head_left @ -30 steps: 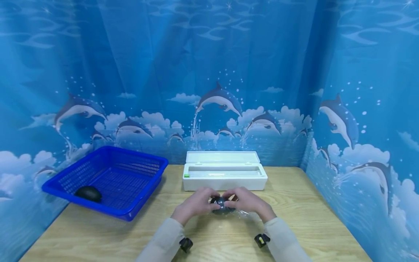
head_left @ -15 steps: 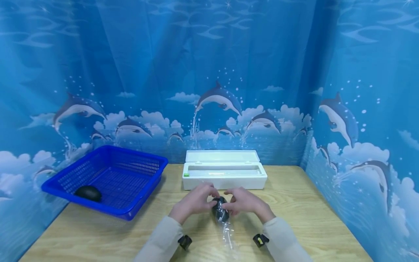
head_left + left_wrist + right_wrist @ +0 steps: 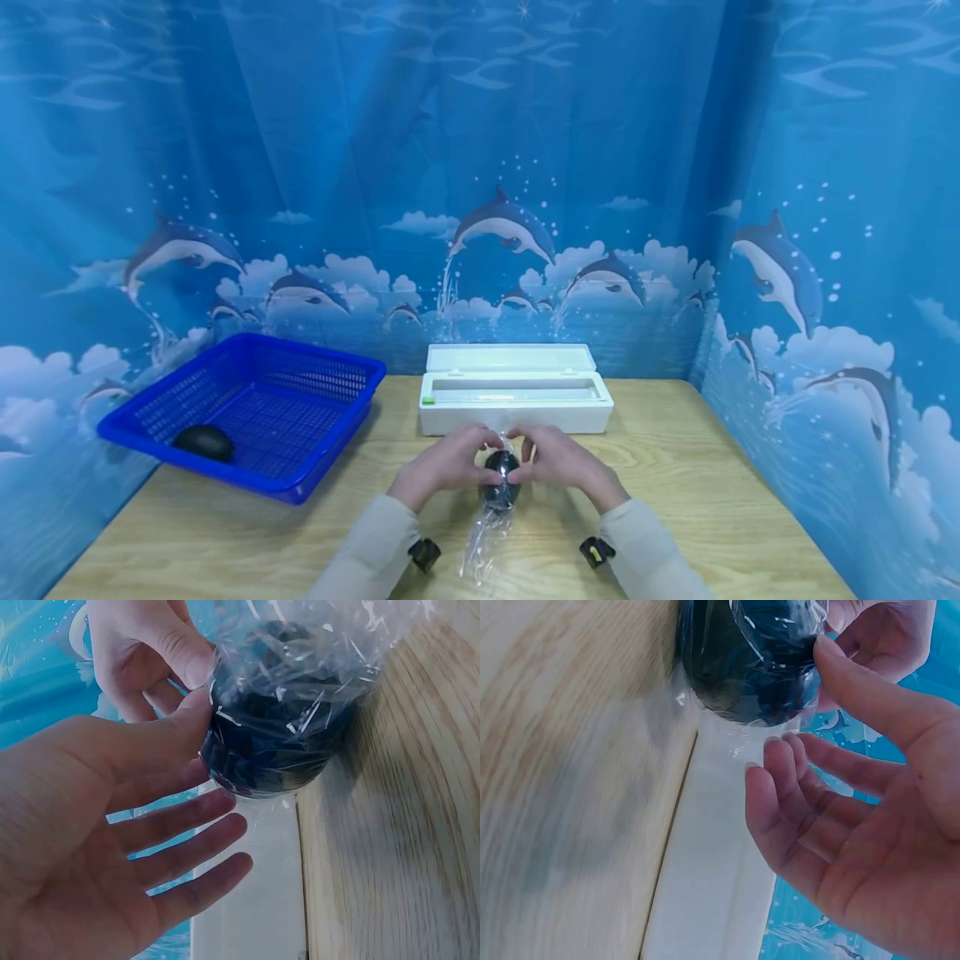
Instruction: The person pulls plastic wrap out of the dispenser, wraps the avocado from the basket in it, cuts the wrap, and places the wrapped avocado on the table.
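A dark oval avocado (image 3: 501,493) stands on end in clear cling film (image 3: 483,546), and a loose tail of the film trails toward the near table edge. My left hand (image 3: 448,460) pinches the wrapped avocado from the left with thumb and index finger; its other fingers spread free in the left wrist view. From the right, my right hand (image 3: 557,460) holds it with the thumb in front and bent fingers behind. Crinkled film covers much of the avocado (image 3: 270,742) in the left wrist view.
Behind the hands stands a white cling film dispenser (image 3: 517,419), lid up, with a green tab at its left end. A blue plastic basket (image 3: 330,454) at the left holds another dark avocado (image 3: 204,442). A dolphin-print curtain (image 3: 630,208) encloses the wooden table (image 3: 675,500).
The avocado has turned from lying crosswise to standing on end between the hands. Its film tail has swung from the right side to the near side. Both hands have shifted slightly.
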A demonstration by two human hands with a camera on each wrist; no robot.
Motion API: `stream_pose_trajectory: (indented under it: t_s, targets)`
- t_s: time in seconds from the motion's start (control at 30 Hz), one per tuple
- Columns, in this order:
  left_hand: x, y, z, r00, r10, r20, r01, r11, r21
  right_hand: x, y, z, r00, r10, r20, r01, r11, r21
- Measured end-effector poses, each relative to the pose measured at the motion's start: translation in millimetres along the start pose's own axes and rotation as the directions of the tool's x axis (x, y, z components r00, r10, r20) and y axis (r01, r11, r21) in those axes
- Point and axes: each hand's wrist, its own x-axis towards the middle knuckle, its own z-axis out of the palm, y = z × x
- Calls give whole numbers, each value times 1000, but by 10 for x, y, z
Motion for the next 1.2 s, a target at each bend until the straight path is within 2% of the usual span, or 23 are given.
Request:
stream_pose_trajectory:
  t_s: [0.1,0.2,0.3,0.47,0.57,0.7,0.8,0.93,1.03,1.2]
  targets:
    - [7,-8,11,998,-51,19,52,999,-16,2,1,3,999,-24,-27,24,1000,-9]
    - [12,-19,17,997,-72,28,73,997,-26,-2,7,9,998,-40,-45,39,999,-27]
    - [0,-26,17,997,-74,19,74,997,-29,-9,14,18,996,-62,-58,60,997,-43]
    - [-24,-27,6,998,-45,-32,45,999,-22,-9,29,39,993,-101,-57,98,994,-48]
    - [-26,-28,-1,999,-32,-34,32,999,0,-11,33,51,995,-93,-36,91,995,-46]
    - [-35,-51,-1,1000,-27,11,27,999,39,-35,26,51,999,-21,29,23,998,-58]
    - [-50,-71,1,998,-28,54,27,999,27,-58,13,46,997,24,78,-17,996,-87]
    - [-68,-92,-6,996,-30,90,33,999,-26,-57,9,50,994,45,104,-34,994,-106]
    - [-66,-107,-5,992,-55,112,59,998,-38,-44,12,55,992,64,111,-53,993,-103]
    - [-59,-107,0,978,-115,174,126,991,-51,-29,14,58,988,91,127,-78,992,-98]
